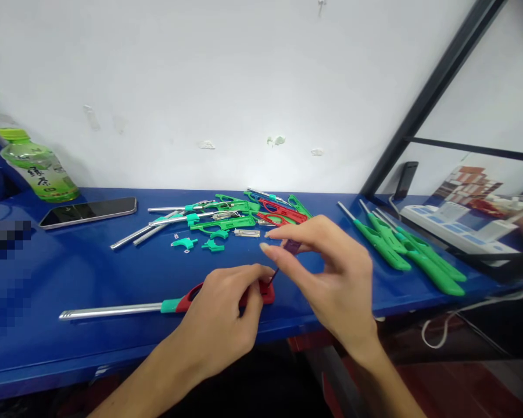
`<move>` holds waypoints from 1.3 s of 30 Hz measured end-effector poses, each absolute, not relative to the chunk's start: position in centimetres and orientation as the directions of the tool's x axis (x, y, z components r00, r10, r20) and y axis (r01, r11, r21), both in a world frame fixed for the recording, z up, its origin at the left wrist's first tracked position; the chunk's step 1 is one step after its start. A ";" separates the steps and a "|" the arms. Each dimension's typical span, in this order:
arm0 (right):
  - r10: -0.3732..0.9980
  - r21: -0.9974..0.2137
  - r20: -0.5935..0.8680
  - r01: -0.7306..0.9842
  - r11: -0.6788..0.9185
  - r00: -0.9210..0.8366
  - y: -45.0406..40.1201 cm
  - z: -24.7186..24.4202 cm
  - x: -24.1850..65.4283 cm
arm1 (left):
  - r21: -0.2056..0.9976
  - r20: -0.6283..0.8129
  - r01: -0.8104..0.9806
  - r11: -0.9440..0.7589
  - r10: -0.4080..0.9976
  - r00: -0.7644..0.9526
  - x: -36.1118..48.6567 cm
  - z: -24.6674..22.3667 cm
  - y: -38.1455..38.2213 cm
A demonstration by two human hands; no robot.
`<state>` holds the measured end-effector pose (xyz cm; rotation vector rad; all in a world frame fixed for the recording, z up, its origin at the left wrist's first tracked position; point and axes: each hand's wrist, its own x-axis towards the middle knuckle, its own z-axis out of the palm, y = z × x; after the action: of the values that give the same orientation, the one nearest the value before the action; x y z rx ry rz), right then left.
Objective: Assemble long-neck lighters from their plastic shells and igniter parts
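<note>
My left hand [229,307] is closed around the red handle of a long-nosed lighter [268,295], which lies near the table's front edge. Its silver tube points left, with a teal collar where tube and handle meet. Above the handle's right end, my right hand [331,278] pinches a small dark purple piece [292,247] between thumb and fingers. From that piece a thin dark stem or wire slants down to the handle by my left fingertips; whether it touches is hard to see. My fingers cover most of the handle.
Behind my hands lies a pile of green lighter shells [235,223], red shells [279,212], metal tubes [135,229] and teal pieces [185,244]. Several green lighters [431,270] lie right, beside a black-framed rack [418,116] and white power strip [457,232]. A phone [89,212] and bottle [41,165] stand left.
</note>
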<state>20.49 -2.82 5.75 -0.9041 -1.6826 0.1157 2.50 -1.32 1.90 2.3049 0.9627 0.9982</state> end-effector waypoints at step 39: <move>0.649 -0.580 0.759 0.400 0.709 -0.051 -1.7 5.2 21.4 | 0.626 0.400 0.466 -0.625 0.770 0.496 2.8 1.0 -1.2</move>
<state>21.39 -1.72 5.22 -0.8544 -1.6733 0.2488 2.76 -1.20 1.04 2.3043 1.0207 0.9352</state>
